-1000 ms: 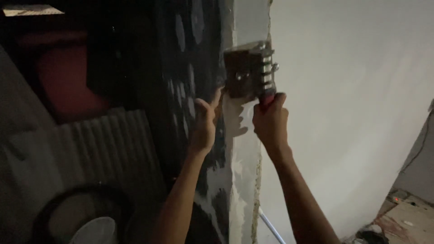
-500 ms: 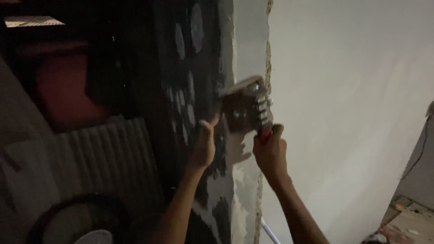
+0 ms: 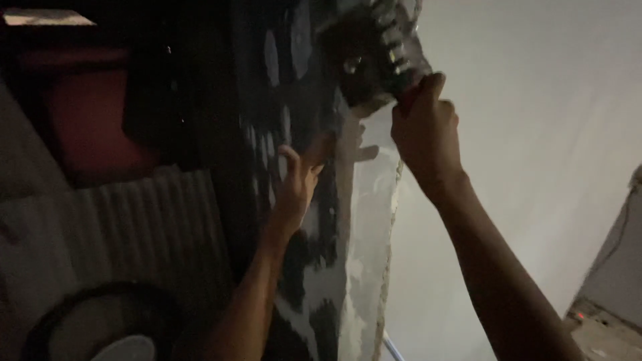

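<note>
Head view: our right hand [image 3: 424,134] grips the blurred, frame-cropped trowel [image 3: 374,53]; left hand [image 3: 294,187] rests open-fingered on the dim wall edge [image 3: 354,220].

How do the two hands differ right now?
The right hand is raised and closed around the handle of the trowel; the left hand sits lower, holds nothing and rests open. The right hand is by the wall corner; the left lies on the dark patchy face. Both are bare and reach upward.
</note>
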